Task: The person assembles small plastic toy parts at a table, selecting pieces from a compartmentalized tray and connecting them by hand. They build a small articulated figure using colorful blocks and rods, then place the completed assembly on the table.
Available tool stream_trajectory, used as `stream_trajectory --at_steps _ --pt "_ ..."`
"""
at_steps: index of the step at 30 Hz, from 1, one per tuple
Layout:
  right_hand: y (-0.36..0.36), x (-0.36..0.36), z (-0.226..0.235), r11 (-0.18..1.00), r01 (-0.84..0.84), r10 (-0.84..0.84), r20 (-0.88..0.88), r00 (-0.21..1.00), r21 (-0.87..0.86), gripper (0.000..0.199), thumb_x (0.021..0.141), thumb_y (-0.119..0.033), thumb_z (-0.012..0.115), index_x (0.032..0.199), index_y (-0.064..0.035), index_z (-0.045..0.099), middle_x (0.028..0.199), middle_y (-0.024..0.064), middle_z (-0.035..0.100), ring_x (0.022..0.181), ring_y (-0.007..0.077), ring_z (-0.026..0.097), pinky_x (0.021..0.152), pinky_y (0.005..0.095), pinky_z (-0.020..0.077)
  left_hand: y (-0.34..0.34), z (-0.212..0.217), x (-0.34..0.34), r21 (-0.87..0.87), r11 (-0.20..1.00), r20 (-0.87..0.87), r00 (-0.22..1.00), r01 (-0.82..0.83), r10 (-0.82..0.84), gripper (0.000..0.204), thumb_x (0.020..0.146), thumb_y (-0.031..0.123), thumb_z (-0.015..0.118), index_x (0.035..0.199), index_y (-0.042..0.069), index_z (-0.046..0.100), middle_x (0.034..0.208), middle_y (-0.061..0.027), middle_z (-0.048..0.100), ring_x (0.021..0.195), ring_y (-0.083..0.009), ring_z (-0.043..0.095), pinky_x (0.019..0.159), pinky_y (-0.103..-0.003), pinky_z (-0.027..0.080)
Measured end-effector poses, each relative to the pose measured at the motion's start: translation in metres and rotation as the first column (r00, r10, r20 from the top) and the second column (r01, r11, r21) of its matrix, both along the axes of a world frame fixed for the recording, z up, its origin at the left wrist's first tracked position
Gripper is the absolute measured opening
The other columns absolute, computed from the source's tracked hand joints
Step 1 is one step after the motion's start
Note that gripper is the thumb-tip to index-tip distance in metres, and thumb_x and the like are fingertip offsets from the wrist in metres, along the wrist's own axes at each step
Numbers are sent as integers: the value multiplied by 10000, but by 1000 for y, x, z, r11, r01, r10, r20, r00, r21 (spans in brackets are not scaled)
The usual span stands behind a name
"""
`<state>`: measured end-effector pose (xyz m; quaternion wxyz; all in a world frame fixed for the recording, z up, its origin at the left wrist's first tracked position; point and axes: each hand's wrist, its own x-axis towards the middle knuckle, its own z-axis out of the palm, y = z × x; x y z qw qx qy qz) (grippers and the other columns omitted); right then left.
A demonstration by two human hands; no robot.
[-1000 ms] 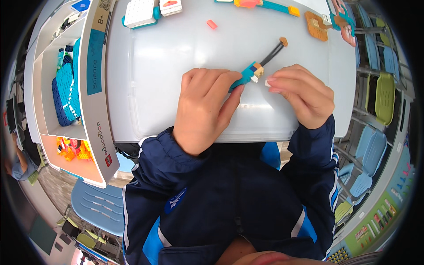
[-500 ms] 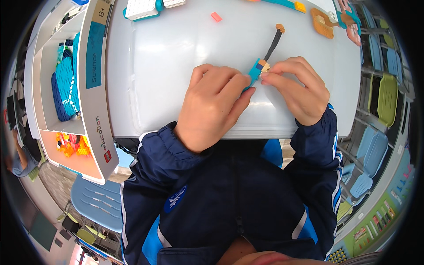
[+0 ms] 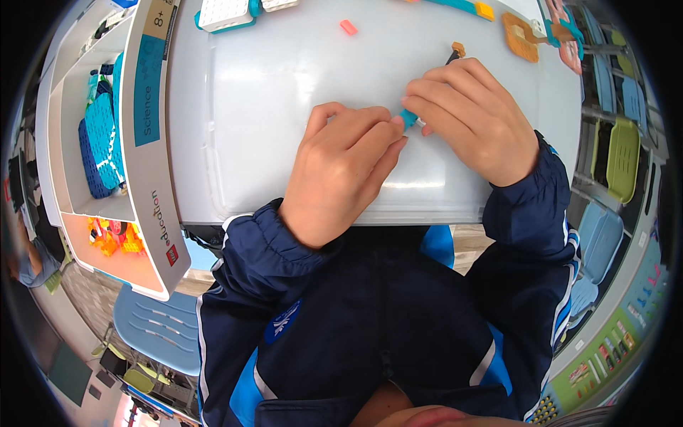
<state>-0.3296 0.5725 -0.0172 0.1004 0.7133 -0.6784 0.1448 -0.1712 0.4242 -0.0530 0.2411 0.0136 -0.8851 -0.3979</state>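
Observation:
Between my hands, near the table's front edge, is a small teal building-brick assembly (image 3: 408,119). My left hand (image 3: 348,156) pinches its lower end with thumb and forefinger. From the right, my right hand (image 3: 473,117) closes over its upper part, the fingers wrapped round it and hiding most of the bricks. Beyond those fingers a dark strip shows, tipped with an orange-brown piece (image 3: 458,49). A small coral-pink brick (image 3: 348,27) lies by itself further up the tabletop.
A white sorting tray (image 3: 153,178) with teal, dark blue and orange pieces stands at the left. Along the far side are a white block with teal edges (image 3: 226,16), a teal bar with a yellow end (image 3: 462,7) and an orange-tan plate (image 3: 519,39). Chairs surround the table (image 3: 249,142).
My right hand has gone from pinching at the assembly's side to reaching over it, covering its tan and orange bricks and most of the dark strip. The left hand has stayed almost still.

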Motion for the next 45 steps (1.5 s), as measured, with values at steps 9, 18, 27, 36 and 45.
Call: stream_trajectory --at_steps 9,18,27,36,45 --pt "-5 4 -7 999 28 -28 9 1000 38 265 715 -18 695 971 7 630 990 89 612 947 244 606 796 323 560 1 1 -2 22 1000 14 1000 6 -6 229 763 -35 803 967 9 710 973 -98 693 795 -289 611 804 -355 520" --pt "-6 -8 4 987 -25 -12 232 973 157 195 769 -12 701 960 -4 664 926 100 635 913 230 628 750 333 558 1 -1 -2 -3 1000 -19 1000 -2 2 204 792 -29 785 982 -3 716 928 -121 692 883 -314 659 866 -378 538" --pt "-58 -36 11 989 78 -127 459 880 124 226 918 -113 670 1116 -12 713 975 127 699 893 292 669 827 345 526 2 2 -2 52 998 63 997 -40 37 214 834 -1 766 1042 -23 724 984 -129 630 910 -284 622 778 -351 512" --pt "-54 -32 -4 997 80 -67 432 899 -12 235 915 -95 690 1134 -15 710 989 98 720 868 228 676 815 302 535 0 2 0 77 997 41 999 -20 17 326 803 18 793 1115 -9 706 1016 -129 632 933 -303 620 806 -360 516" --pt "13 7 22 980 146 -198 754 627 136 184 816 -49 785 994 -24 744 901 74 694 818 213 654 776 285 530 0 -5 0 74 997 9 1000 7 -7 305 782 -14 781 1076 5 703 1008 -116 624 933 -301 613 801 -367 517"
